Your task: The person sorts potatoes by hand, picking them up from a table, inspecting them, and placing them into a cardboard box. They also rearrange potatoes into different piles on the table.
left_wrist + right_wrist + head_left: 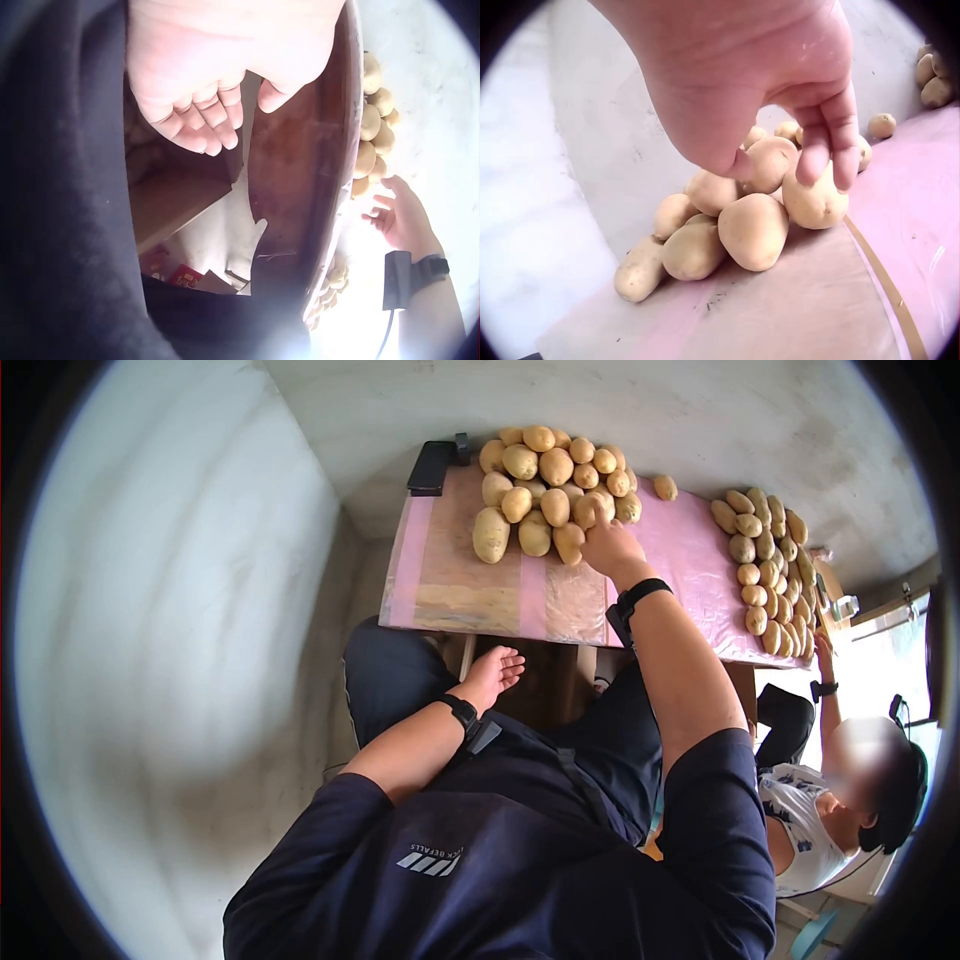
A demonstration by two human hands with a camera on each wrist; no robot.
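Observation:
Many potatoes are heaped on a table covered in pink and clear plastic (465, 600). Over the near right side of this heap is the right hand (612, 550), thumb and fingers apart. In the right wrist view the right hand (742, 82) hangs above a potato (769, 163), its fingertips in front of a larger potato (816, 199); whether they touch is unclear. Below the table edge, the left hand (490, 675) hangs palm up over the lap, holding nothing. Its fingers are loosely bent in the left wrist view, where the left hand (225, 60) is beside the table's side.
A black phone (430, 468) lies at the table's far left corner. One potato (665, 487) sits apart, right of the heap. A second heap (775, 575) covers the right end, where another person (815, 810) reaches a hand to it. A grey wall (700, 420) stands behind.

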